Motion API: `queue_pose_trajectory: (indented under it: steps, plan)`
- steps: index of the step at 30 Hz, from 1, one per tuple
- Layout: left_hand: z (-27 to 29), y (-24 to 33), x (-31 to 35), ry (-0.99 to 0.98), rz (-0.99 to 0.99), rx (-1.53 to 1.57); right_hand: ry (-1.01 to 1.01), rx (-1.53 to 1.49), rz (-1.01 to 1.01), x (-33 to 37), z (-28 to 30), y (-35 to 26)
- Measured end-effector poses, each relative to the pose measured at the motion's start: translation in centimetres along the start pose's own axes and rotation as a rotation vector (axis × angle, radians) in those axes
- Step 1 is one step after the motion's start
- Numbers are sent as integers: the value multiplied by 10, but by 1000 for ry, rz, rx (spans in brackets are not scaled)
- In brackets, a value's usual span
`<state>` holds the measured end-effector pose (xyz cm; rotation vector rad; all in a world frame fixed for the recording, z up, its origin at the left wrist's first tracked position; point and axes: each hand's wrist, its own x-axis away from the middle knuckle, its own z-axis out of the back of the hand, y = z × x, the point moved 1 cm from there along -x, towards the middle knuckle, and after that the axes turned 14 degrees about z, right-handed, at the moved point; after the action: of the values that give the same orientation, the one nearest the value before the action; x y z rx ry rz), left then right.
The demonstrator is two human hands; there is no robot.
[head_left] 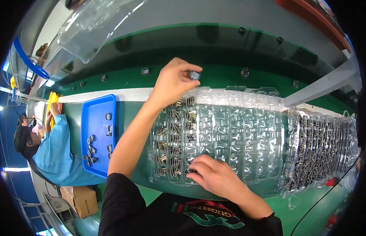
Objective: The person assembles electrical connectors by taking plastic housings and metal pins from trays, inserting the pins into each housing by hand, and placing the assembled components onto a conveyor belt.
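Between the thumb and fingers of my left hand is a small dark block-shaped component with a grey face, raised over the green conveyor belt. My right hand reaches low into a clear plastic blister tray. Its thumb and forefinger close around a dark part in a pocket near the tray's front edge, which they mostly hide. Pinned components fill many pockets in the tray's left columns. The pockets farther right hold none.
A blue tray with several loose components lies left of my left arm. Stacked filled blister trays stand at the right, beside a grey post. Loose components sit along the belt. A person in blue works at far left.
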<state>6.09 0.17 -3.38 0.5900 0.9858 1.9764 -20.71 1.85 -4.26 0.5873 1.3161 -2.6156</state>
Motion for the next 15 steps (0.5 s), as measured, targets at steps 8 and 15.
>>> queue_pose_trajectory:
  steps: [8, 15]
  plan:
    - [-1, 15, 97, -203, 331, 869, 79, 64, 59, -2, -7, 12]
    - [-3, -1, 133, -148, 266, 943, 238, 98, 21, -12, -15, 17]
